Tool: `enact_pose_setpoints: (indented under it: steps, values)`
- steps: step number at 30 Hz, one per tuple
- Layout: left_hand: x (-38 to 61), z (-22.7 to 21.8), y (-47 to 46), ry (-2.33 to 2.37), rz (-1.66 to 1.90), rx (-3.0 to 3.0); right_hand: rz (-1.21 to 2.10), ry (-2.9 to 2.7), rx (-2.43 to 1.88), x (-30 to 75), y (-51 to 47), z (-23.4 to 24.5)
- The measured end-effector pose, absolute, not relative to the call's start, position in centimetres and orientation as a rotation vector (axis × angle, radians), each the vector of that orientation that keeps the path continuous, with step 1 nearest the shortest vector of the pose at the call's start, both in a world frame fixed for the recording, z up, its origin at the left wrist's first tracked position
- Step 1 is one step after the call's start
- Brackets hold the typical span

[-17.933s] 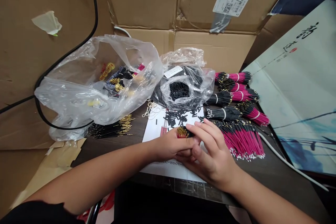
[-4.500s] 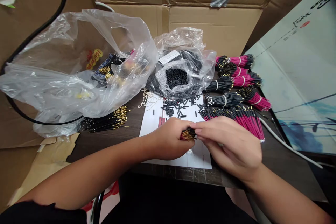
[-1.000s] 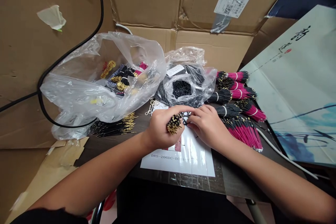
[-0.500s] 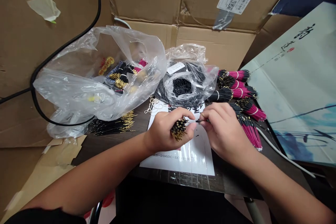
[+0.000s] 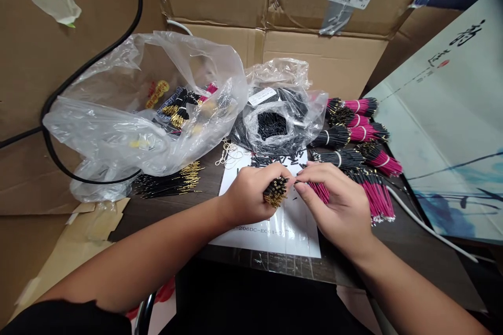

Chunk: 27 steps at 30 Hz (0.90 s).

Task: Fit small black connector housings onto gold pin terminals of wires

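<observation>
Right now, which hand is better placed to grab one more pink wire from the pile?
Probably the right hand: it sits beside the pink wires, while the left hand is closed around a bundle of gold-tipped wires.

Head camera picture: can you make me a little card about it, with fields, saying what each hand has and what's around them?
Left hand: holds a bundle of gold-tipped wires, ends up
Right hand: fingertips at a thin black wire, can't tell if it's held
Under the hands: printed white sheet
On the sheet: short black tubes
Right side: pink wire bundles tied with bands
Behind: clear plastic bag with more black tubes
</observation>
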<state>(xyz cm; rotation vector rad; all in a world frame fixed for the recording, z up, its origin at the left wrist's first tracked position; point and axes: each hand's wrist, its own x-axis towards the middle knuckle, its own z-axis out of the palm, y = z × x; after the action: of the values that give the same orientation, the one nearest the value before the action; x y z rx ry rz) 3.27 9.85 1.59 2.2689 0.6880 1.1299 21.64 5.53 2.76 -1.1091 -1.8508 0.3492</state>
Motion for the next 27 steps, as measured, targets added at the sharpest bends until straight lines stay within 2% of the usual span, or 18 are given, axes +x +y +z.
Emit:
enact_pose_setpoints:
  steps: [11, 19, 27]
  values:
    - [3.8, 2.1, 9.3, 0.69, 1.031, 2.115, 0.466, -1.653, -1.083, 21.5, 5.4, 2.1]
    - [4.0, 2.1, 9.2, 0.611, 0.876, 2.224, 0.196, -1.931, -0.929, 22.4, 5.0, 4.0]
    - [3.9, 1.5, 9.4, 0.711, 0.867, 2.279, 0.406, -1.953, -0.965, 21.8, 4.5, 4.7]
